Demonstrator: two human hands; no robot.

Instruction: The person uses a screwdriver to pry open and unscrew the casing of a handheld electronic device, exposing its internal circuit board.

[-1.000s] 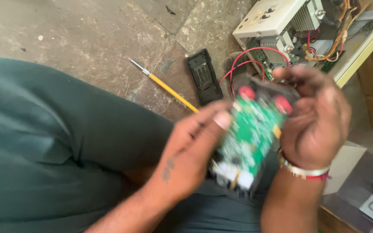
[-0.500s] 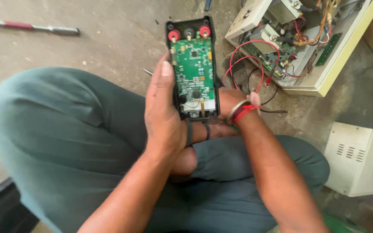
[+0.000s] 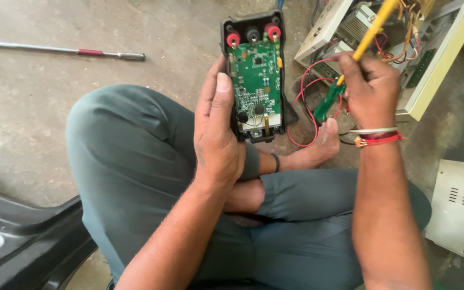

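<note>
Holding: my left hand gripped the opened meter, circuit board up, as before.
Changed: my right hand had now closed on a yellow screwdriver, so board work could begin.

A long metal T-handle tool with a red band is lying on the concrete floor, well out to the left of the left hand. Just beyond the right hand, an opened cream metal case is spilling red wires toward it. A white vented box is sitting below that hand's right side, and a dark plastic moulding is showing far down-left.
</note>
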